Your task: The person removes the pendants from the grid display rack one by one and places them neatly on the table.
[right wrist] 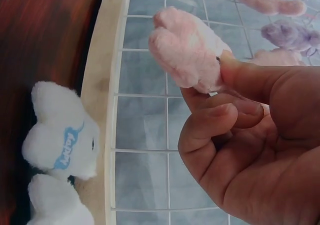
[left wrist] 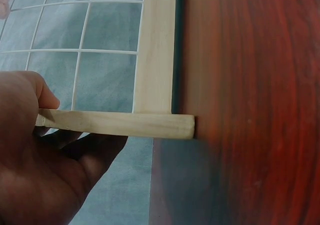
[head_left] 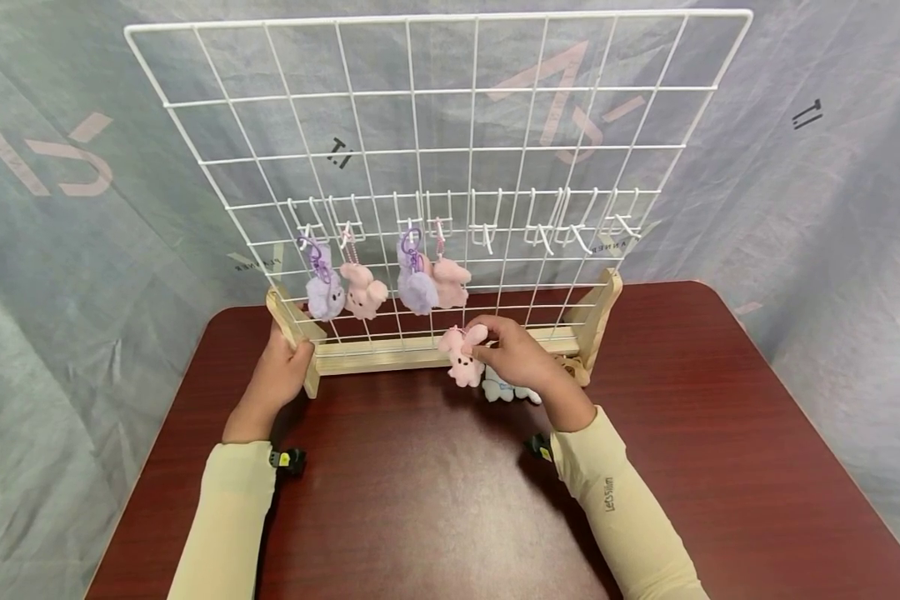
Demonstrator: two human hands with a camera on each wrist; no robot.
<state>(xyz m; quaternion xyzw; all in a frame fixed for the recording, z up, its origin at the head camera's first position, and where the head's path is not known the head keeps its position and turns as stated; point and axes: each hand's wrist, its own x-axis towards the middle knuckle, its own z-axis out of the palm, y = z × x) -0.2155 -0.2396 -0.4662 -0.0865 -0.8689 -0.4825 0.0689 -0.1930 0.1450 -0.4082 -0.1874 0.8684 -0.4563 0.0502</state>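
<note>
My right hand (head_left: 520, 358) pinches a pink plush bunny (head_left: 465, 367) between thumb and fingers, in front of the lower wire grid (head_left: 412, 150). In the right wrist view the bunny (right wrist: 187, 52) is held sideways by the thumb and fingers of that hand (right wrist: 260, 140). My left hand (head_left: 279, 375) grips the left wooden end piece (head_left: 311, 383) of the stand; in the left wrist view the hand (left wrist: 45, 160) wraps round the wooden piece (left wrist: 120, 123). Purple (head_left: 326, 296) and pink plush keychains (head_left: 363, 292) hang on hooks at the left and middle of the grid.
White plush toys (head_left: 501, 385) lie on the table (head_left: 420, 500) beneath my right hand, by the wooden base bar (head_left: 382, 356). Beside the right end piece (head_left: 596, 329) is a brown item (head_left: 572, 367). Several hooks (head_left: 540, 236) on the grid's right hold nothing.
</note>
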